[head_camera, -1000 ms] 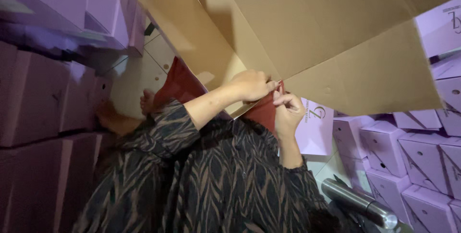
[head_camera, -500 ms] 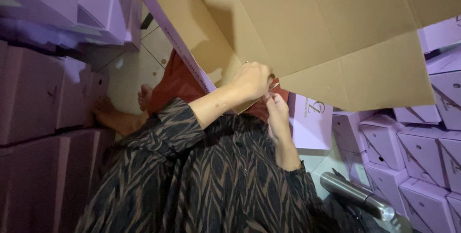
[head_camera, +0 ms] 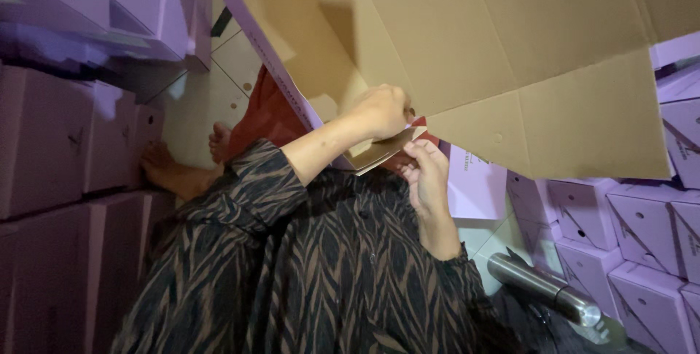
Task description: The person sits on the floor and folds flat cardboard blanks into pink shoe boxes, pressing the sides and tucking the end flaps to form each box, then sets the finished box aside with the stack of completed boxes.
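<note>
Head view: tiled floor (head_camera: 219, 69), purple boxes (head_camera: 620, 230) stacked both sides, contents hidden. Big flat cardboard sheet (head_camera: 510, 55) held up over lap. Left hand (head_camera: 383, 110) fisted on its lower flap; right hand (head_camera: 426, 172) pinches same flap. Steel flask (head_camera: 543, 288) lies lower right.

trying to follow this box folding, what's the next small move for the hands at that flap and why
Probably press the small flap down along its crease. The left hand already grips it from above and the right hand pinches its edge from below, yet it hangs only half bent under the big cardboard sheet.
</note>
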Motion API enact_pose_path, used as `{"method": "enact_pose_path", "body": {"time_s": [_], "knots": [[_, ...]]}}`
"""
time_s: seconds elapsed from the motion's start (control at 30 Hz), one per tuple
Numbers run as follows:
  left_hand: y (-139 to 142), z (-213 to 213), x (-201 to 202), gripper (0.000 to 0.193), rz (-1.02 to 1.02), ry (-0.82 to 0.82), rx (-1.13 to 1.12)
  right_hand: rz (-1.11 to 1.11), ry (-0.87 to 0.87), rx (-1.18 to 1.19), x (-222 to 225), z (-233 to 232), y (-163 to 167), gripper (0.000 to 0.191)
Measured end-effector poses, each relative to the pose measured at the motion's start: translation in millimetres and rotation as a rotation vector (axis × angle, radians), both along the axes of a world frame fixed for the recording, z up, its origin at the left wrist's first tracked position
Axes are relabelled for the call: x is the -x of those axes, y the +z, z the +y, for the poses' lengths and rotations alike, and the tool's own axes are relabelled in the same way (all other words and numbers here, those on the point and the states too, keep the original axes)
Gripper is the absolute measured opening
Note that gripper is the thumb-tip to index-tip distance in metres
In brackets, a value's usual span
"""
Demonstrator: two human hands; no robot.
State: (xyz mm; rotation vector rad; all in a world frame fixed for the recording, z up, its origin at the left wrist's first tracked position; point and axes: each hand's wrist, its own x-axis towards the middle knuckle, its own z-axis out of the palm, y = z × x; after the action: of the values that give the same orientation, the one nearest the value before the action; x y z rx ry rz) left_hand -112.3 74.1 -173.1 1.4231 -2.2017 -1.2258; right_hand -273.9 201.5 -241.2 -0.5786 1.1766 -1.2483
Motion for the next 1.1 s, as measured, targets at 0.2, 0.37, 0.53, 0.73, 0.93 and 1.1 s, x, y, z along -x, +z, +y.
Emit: {"method": "enact_pose_path", "body": {"time_s": [0.2,0.37,0.53,0.73,0.93,1.1], "knots": [[3,1,2,0.026,-0.058,-0.078,-0.018,0.009,0.053,-0.097,-15,-5,24,0.033],[-3,0,6,0.029,-0.089,-0.065,-0.051,-0.058,0.05,-0.022,-13,2,25,0.028],[-11,-3,10,0.031,-0.099,-0.122,-0.069,-0.158,-0.065,-0.008,-15,13,13,0.023],[-19,-8,11,0.032,-0.101,-0.198,-0.175,-0.15,-0.112,0.055,-27,22,21,0.024],[-29,-8,8,0.029,0.006,-0.219,-0.239,-0.159,-0.146,0.134,-36,27,25,0.026],[-32,-12,6,0.03,0.062,-0.253,-0.154,-0.162,-0.14,0.115,-36,27,26,0.025]]}}
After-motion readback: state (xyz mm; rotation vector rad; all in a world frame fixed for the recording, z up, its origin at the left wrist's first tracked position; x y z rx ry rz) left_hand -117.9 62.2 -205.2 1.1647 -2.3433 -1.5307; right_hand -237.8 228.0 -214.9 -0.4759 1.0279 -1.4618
